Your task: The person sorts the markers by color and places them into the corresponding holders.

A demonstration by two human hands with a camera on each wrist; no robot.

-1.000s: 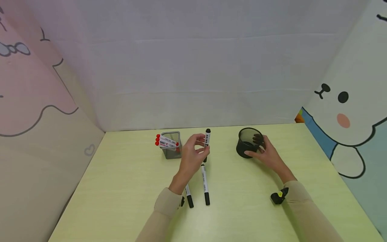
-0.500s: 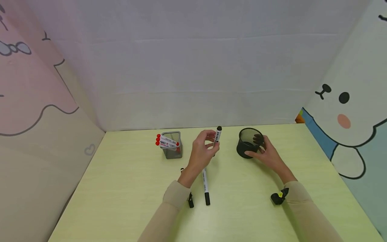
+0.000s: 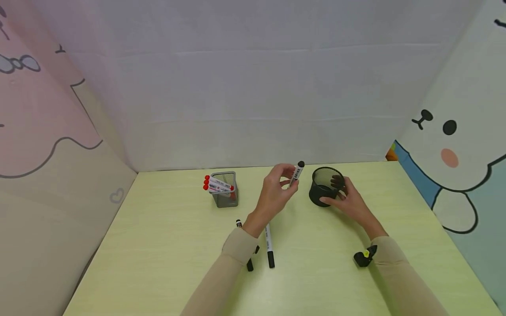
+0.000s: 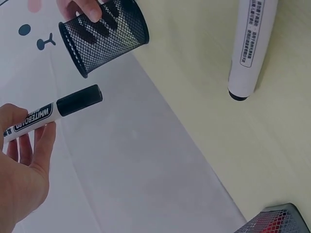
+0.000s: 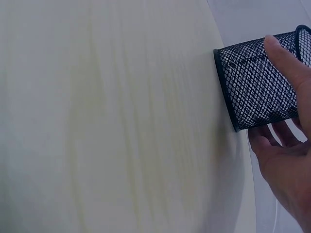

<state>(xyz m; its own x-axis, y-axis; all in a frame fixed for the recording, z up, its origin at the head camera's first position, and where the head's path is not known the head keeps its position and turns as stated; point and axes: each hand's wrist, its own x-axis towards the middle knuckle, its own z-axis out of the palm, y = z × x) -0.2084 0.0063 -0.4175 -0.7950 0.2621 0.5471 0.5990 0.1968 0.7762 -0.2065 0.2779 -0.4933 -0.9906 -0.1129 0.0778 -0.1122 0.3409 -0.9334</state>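
Note:
My left hand (image 3: 276,188) pinches a black-capped whiteboard marker (image 3: 297,172) between thumb and fingers, tilted with its black end up. In the left wrist view the marker (image 4: 53,112) shows its label, held apart from the mesh cup. That black round mesh pen cup (image 3: 322,193) stands on the table just to the right. Around its right side curls my right hand (image 3: 349,204), thumb on the near wall and fingers behind. The right wrist view shows the cup (image 5: 257,82) in that grip. Two more black-capped markers, one of them a whole white marker (image 3: 269,245), lie below the left forearm.
A grey square mesh holder (image 3: 226,201) stands at the back left, with several red-capped markers (image 3: 218,184) resting slanted across its top. The other black marker (image 3: 250,264) is partly hidden by the left sleeve. A white cloth wall (image 3: 253,109) rises behind the table.
My left hand has moved right with the marker, toward the black mesh cup, and the marker now leans more to the right. The right hand and the cup have stayed in place.

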